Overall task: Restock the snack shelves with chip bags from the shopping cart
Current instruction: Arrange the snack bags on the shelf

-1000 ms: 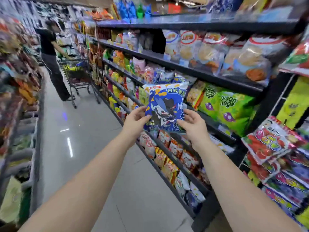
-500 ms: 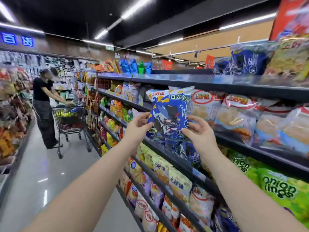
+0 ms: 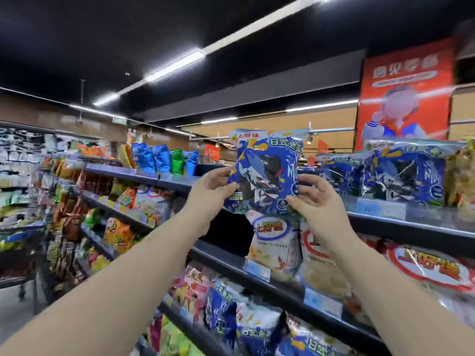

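Note:
A blue chip bag (image 3: 266, 168) with a dark cartoon figure is held upright in front of the top shelf (image 3: 411, 214). My left hand (image 3: 209, 191) grips its lower left edge. My right hand (image 3: 317, 199) grips its lower right corner. Matching blue bags (image 3: 401, 173) stand on the top shelf just to the right of the held bag. The top shelf directly behind the held bag looks bare and dark.
Shelves packed with snack bags run along the right, with white bags (image 3: 275, 242) one level below. A shopping cart (image 3: 18, 255) shows blurred at far left. A red poster (image 3: 403, 91) hangs above the shelving. Aisle floor lies at lower left.
Both hands have lifted the blue bag from mid-shelf height up to the top shelf level. My view has tilted upward toward the ceiling.

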The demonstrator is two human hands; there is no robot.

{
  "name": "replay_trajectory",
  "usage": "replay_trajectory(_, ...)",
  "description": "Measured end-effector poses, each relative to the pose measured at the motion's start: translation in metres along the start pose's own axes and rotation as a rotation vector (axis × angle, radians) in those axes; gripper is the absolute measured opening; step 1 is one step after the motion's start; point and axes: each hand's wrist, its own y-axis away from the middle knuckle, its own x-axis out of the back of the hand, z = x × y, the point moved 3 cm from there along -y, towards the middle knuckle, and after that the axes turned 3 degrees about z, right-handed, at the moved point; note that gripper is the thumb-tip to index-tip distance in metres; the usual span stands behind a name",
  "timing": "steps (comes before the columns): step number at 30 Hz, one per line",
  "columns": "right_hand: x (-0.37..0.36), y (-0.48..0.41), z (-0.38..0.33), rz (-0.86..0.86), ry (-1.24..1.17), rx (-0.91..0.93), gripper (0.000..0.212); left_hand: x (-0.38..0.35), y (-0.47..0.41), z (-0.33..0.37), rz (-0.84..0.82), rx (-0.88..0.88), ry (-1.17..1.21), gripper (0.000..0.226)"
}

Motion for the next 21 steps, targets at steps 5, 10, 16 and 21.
replay_trajectory(5,-0.002,-0.050,0.009,0.170,0.196,0.045,0.035,-0.032,-0.079,-0.015,-0.120,0.028,0.167,0.029)
replay_trajectory(10,0.013,-0.088,0.016,0.340,0.436,0.067,0.039,-0.071,-0.137,-0.036,-0.273,0.038,0.250,0.029)
replay_trajectory(16,0.037,-0.123,0.013,0.464,0.743,0.059,0.045,-0.129,-0.175,-0.047,-0.422,0.033,0.262,0.033)
replay_trajectory(21,0.067,-0.153,0.014,0.483,0.960,-0.119,0.050,-0.176,-0.198,-0.055,-0.631,0.090,0.102,0.046)
